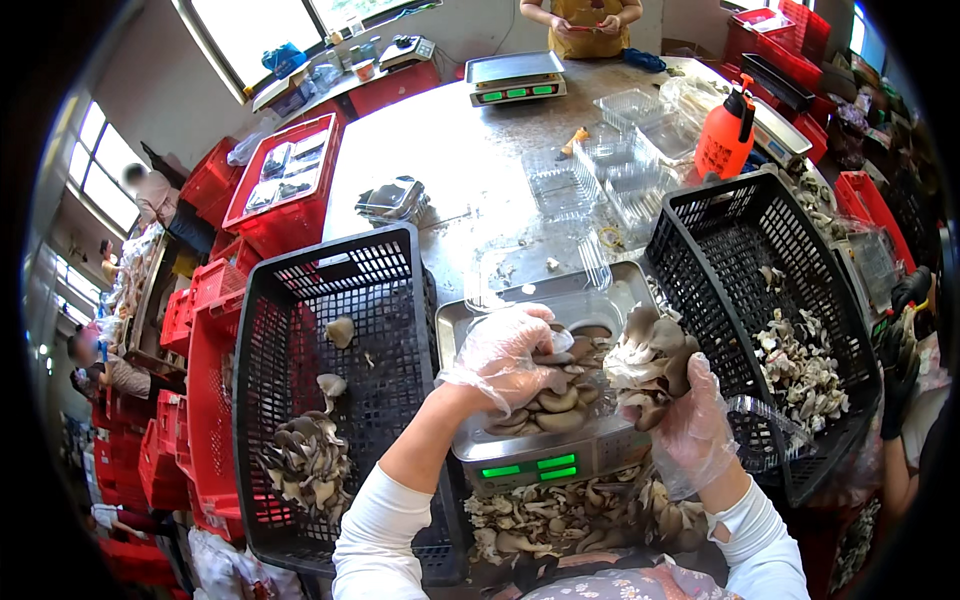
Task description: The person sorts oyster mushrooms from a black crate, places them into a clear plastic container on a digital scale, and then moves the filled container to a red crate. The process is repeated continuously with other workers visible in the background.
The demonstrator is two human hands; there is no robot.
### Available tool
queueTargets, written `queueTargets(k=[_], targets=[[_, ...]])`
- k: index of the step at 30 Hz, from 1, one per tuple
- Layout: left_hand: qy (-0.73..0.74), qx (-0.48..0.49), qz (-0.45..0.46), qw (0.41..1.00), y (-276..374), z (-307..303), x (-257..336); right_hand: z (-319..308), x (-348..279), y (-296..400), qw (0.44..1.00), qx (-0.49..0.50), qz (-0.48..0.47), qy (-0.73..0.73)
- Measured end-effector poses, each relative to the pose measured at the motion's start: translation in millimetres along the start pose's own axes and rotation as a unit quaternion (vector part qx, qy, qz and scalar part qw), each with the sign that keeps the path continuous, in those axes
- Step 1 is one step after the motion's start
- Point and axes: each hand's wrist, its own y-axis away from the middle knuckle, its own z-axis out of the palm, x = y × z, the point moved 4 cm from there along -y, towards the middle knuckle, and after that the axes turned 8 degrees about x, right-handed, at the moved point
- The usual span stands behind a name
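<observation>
Both hands wear thin clear plastic gloves. My left hand (517, 356) has its fingers closed on an oyster mushroom cap, over a clear plastic container of oyster mushrooms (559, 409). That container sits on the steel pan of a digital scale (476, 450) with lit green displays. To its right my right hand (694, 420) grips a cluster of oyster mushrooms (652, 360), its pale stems turned left. Below the scale lies a heap of mushroom stems and pieces (555, 517).
Black plastic crates with mushrooms stand at left (259, 420) and right (750, 337). Empty clear containers (637, 180), an orange spray bottle (724, 139), a packed container (394, 201) and another scale (517, 79) are on the metal table (450, 150). A person stands across; another's gloved hand is at right.
</observation>
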Motion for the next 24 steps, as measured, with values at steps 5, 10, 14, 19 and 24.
queueTargets(k=[5, 10, 14, 19, 24], targets=[[-0.052, -0.077, -0.069, 0.993, 2, -3, 1, 4, 1, 0, 1.000, -0.004, 0.007, -0.001], [-0.016, -0.075, -0.075, 0.994, -2, -14, 15, 7, 0, 2, 1.000, 0.028, 0.009, 0.003], [-0.089, -0.106, -0.090, 0.986, -2, -4, 6, 14, 1, 3, 0.999, 0.038, 0.002, 0.004], [-0.026, -0.127, -0.038, 0.991, 6, 7, 14, 29, -8, 3, 0.999, 0.027, -0.010, 0.023], [0.016, -0.115, -0.027, 0.993, 7, 0, 20, 39, -14, -2, 0.999, 0.009, -0.013, 0.028]])
